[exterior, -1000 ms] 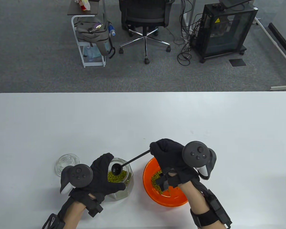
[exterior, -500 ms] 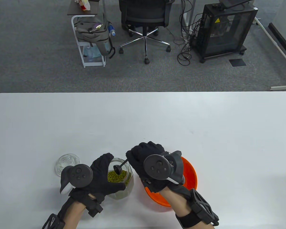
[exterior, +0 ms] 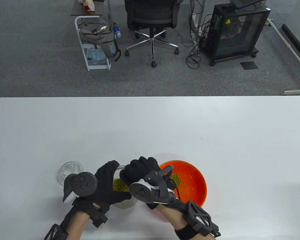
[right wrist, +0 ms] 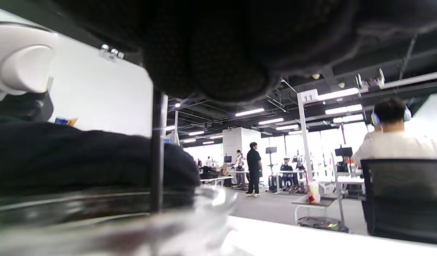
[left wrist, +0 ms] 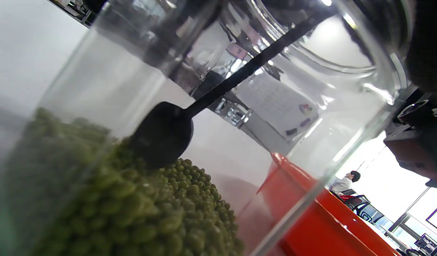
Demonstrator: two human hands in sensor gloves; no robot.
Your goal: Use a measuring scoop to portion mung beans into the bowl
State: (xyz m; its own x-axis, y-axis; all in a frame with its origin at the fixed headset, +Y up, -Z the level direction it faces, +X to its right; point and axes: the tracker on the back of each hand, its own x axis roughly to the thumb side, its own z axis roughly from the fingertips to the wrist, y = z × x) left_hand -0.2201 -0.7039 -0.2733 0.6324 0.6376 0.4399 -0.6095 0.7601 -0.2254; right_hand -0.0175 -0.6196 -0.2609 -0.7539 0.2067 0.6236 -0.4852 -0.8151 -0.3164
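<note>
Scoop was down in the jar for another load; spill risk sat at the lift-out and the carry to the bowl.

Nearest, the left hand (exterior: 107, 185) was wrapped around the glass jar (exterior: 125, 197), fingers curled on its wall, steadying it on the counter (exterior: 150, 125). The right hand (exterior: 140, 171) hung over the jar mouth, fingers closed on the black handle of the measuring scoop (left wrist: 161, 133), whose cup was dug into the mung beans (left wrist: 140, 209). Just beside the jar, the orange bowl (exterior: 195, 182) already held a small pile. Likely failures: handle catching the jar rim on the way up, an overfilled cup shedding beans between jar and bowl, or the jar tipping if the left hand loosened. Farther left, the glass lid (exterior: 70, 171) lay apart.
</note>
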